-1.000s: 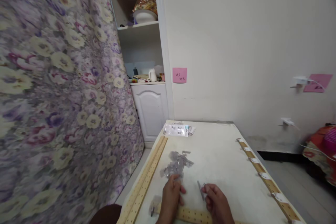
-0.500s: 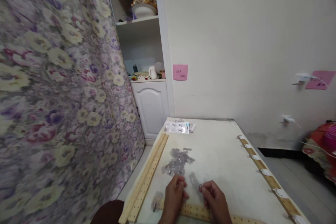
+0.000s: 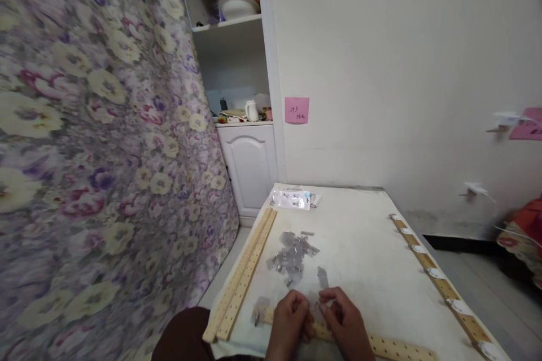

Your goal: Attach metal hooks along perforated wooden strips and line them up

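A pale table (image 3: pixel 351 237) runs away from the person toward a plain off-white wall (image 3: pixel 381 67). Above its near end, the right hand (image 3: pixel 344 316) pinches a small see-through packet (image 3: pixel 323 277) that sticks up past the fingertips. The left hand (image 3: pixel 291 317) is just beside it, fingers drawn in narrow; I cannot tell whether they grip anything. A pile of similar packets (image 3: pixel 292 254) lies beyond the hands, a little to the left. Two wooden strips (image 3: pixel 248 285) with rows of holes lie along the left edge, a near strip (image 3: pixel 402 348) runs beneath the hands, and a right-hand strip (image 3: pixel 445 292) carries white tags. Flat packaging (image 3: pixel 290 199) lies at the far left corner.

A flowered curtain (image 3: pixel 127 152) fills the left side. Next to it, a white cupboard (image 3: pixel 249 163) has open shelves above its door, with a white jug (image 3: pixel 252 111) on the lower one and a pale bowl (image 3: pixel 238 7) higher up. A pink note (image 3: pixel 297 110) is on the wall; at right are two white plugs (image 3: pixel 476 188) and a red cloth (image 3: pixel 525 223).
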Available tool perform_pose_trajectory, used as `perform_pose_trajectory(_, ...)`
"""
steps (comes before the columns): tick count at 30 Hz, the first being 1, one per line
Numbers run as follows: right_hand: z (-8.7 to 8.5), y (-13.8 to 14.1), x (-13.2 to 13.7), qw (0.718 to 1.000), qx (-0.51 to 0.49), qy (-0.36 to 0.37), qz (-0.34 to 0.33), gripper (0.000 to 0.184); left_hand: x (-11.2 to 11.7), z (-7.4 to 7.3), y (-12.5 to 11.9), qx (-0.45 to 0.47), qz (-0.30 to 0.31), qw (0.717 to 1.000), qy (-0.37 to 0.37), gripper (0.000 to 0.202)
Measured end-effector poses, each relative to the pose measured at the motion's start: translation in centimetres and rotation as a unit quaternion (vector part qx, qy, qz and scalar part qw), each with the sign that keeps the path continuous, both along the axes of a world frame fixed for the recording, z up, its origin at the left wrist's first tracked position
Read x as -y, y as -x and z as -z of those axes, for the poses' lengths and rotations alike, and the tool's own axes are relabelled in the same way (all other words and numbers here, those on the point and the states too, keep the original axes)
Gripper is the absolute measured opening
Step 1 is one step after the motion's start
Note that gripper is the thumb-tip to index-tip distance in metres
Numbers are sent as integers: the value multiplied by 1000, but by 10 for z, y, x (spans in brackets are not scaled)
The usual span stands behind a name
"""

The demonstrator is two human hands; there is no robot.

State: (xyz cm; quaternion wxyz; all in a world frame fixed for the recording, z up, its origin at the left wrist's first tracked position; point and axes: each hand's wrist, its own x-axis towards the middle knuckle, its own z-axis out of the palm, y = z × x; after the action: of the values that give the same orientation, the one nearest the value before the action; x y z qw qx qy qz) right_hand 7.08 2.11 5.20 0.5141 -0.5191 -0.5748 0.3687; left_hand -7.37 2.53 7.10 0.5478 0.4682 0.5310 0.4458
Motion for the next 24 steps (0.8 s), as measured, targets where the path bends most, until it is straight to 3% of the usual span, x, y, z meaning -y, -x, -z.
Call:
perform_pose_trajectory(4,-1,-6,-3,997,-46,50,43,32,4,0,4,55,-40,997,29,26)
perform_pose_trajectory(8,2,-3,-5,988,-114,104,-23,38,5,3,9,113,-70,988,72,30)
perform_pose_trajectory(13,10,4,-5,975,-146,148,-82,41,11,9,8,132,-55,986,86,29)
perform_pose_trajectory(19,13,3,-5,974,-164,136,-78,39,20,15,-1,151,-62,981,102,31)
perform_pose_trajectory(24,8,-1,-1,966,-201,132,-91,36,26,10,-7,249,-89,953,147,36)
